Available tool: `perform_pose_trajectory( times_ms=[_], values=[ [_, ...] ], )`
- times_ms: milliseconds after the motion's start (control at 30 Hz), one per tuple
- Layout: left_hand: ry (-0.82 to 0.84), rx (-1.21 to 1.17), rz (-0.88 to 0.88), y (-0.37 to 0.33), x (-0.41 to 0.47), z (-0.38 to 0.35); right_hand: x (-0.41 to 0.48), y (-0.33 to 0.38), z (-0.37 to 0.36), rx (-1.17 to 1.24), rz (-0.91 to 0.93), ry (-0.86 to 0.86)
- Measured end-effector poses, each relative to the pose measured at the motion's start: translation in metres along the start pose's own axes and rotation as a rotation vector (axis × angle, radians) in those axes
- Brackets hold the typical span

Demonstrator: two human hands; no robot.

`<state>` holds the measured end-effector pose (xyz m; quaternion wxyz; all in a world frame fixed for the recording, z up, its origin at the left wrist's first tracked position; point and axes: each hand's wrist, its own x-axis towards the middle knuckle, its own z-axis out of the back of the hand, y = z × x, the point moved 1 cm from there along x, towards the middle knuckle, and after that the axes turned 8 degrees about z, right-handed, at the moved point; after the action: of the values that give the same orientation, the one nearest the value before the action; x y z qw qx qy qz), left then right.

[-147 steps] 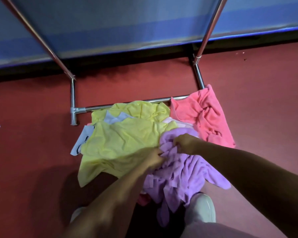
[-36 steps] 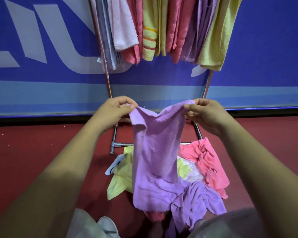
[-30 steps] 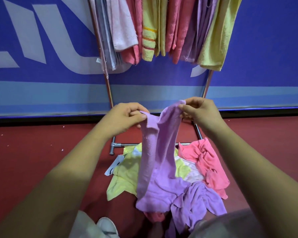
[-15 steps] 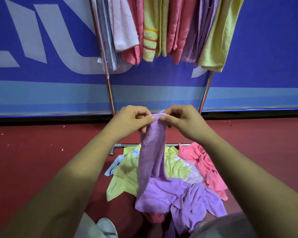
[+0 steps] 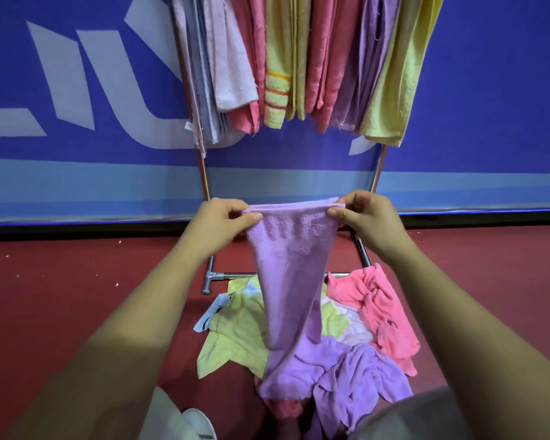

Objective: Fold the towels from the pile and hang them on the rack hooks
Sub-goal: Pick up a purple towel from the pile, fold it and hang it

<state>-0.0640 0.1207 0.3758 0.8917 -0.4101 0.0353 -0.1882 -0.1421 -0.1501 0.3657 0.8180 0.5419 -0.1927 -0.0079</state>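
Here, the purple towel [image 5: 292, 265] is held up in the middle of the view, in front of the rack [image 5: 204, 179]. The left hand [image 5: 219, 227] pinches its top edge at the 9 o'clock corner, and the right hand [image 5: 365, 220] pinches the 3 o'clock corner. On both hands the fingers [image 5: 251, 219] are curled tight on the cloth, thumb against forefinger. The top edge is pulled nearly straight between them and looks doubled over. From there the towel narrows as it hangs toward 6 o'clock, and its lower end runs into the pile [image 5: 356, 328] on the red floor [image 5: 77, 296]. In the pile, a yellow towel [image 5: 235, 338] lies at 7 o'clock, a pink towel [image 5: 381, 306] at 4 o'clock, and more purple cloth at 6 o'clock. The pile lies against the rack's bottom bar. At 12 o'clock, hanging towels [image 5: 299, 58] in pink, yellow, purple and pale tones crowd the top of the rack, touching one another. A blue wall [image 5: 77, 169] with pale lettering stands behind.
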Motion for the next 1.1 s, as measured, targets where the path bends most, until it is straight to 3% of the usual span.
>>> perform_pose_trajectory(
  times_ms=[233,567,667,700,767,833,933,1100],
  values=[
    [-0.210,-0.174,-0.004,-0.048,0.007,0.029,0.018,0.050,0.012,0.060,0.071,-0.115],
    [-0.505,-0.134,-0.155,-0.201,0.017,0.146,0.069,0.225,0.077,0.134,0.310,-0.220],
    [-0.561,-0.095,-0.255,-0.256,0.010,0.183,0.075,0.286,0.102,0.288,0.394,-0.224],
    [-0.521,-0.153,-0.300,-0.272,0.008,0.194,0.077,0.305,0.112,0.392,0.405,-0.220],
    [-0.279,-0.309,-0.358,-0.296,-0.001,0.211,0.076,0.331,0.130,0.567,0.391,-0.182],
    [-0.052,-0.236,-0.311,-0.301,-0.006,0.217,0.077,0.334,0.144,0.495,0.359,-0.141],
    [-0.058,-0.115,-0.252,-0.295,-0.010,0.221,0.075,0.318,0.150,0.193,0.334,-0.130],
    [-0.179,-0.163,-0.308,-0.300,-0.021,0.216,0.064,0.311,0.147,0.286,0.347,-0.109]
  ],
)
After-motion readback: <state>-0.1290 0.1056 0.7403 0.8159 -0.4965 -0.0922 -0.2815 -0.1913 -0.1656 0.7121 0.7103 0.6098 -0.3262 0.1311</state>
